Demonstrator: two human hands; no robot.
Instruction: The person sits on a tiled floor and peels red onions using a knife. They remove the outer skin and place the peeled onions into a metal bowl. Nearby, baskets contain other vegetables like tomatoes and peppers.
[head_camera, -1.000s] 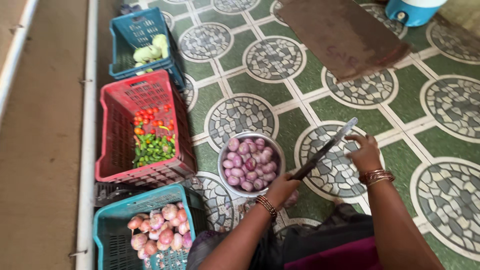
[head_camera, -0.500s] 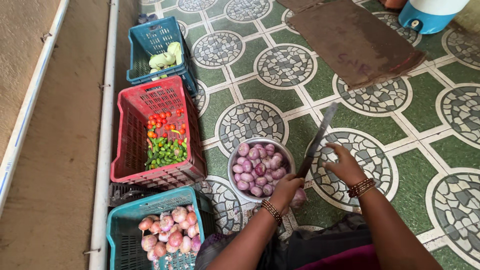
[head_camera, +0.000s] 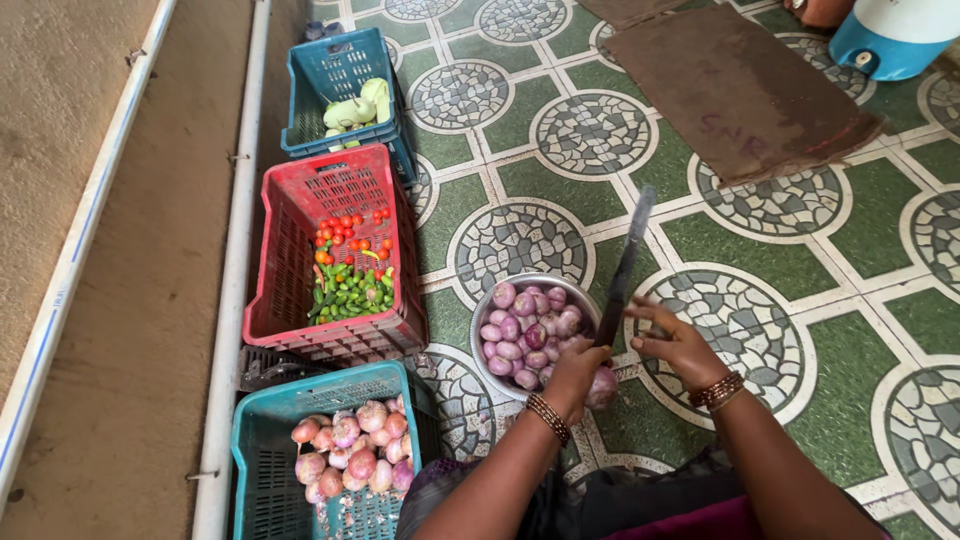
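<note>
My left hand (head_camera: 572, 378) grips a purple onion (head_camera: 604, 388) just in front of a steel bowl (head_camera: 497, 372) full of small purple onions. A long dark knife (head_camera: 625, 262) rises from between my hands and points away from me; its lower end is hidden behind my left hand. My right hand (head_camera: 680, 348), bangles at the wrist, sits right of the blade's lower end with fingertips reaching toward the blade and the onion. Whether it grips anything is unclear.
Three crates line the left wall: a teal one (head_camera: 262, 470) with onions, a red one (head_camera: 300, 215) with tomatoes and green chillies, a blue one (head_camera: 335, 70) with pale green vegetables. A brown mat (head_camera: 735, 85) and a blue-and-white container (head_camera: 890, 35) lie far right on the patterned tile floor.
The view has tilted and swung, so the knife now stands steeper in the picture. My right hand has slid from near the blade's tip down to its lower end.
</note>
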